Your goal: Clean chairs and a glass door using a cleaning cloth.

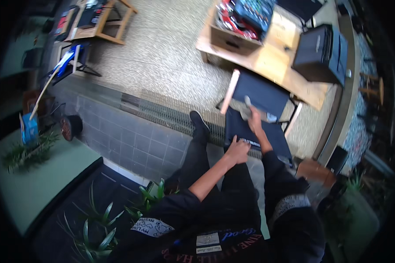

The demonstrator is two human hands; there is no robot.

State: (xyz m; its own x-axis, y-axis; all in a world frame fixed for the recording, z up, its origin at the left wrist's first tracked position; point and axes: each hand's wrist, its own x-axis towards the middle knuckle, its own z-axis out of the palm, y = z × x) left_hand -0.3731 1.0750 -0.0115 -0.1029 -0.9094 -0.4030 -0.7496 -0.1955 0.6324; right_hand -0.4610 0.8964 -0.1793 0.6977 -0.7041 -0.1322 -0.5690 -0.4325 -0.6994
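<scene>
My right hand (255, 121) is closed around a pale grey object (245, 111), blurred and possibly a cloth, with a whitish end poking up past the fingers. It is over a black folding chair with a fabric backrest (258, 90), a dark seat (270, 136) and light wooden armrests (231, 92). Lower and to the left, my left hand (237, 152) hovers at or touches the seat's near edge, beside white lettering. Its index finger points forward while the other fingers curl; whether anything is inside them is hidden.
Beyond the chair, a wooden table (279, 64) carries a wooden crate (233, 44) of packaged goods and a black case (319, 56). A metal drain grating (171, 120) crosses the floor by my foot. Left are a plant pot (71, 127) and another folding chair (69, 62).
</scene>
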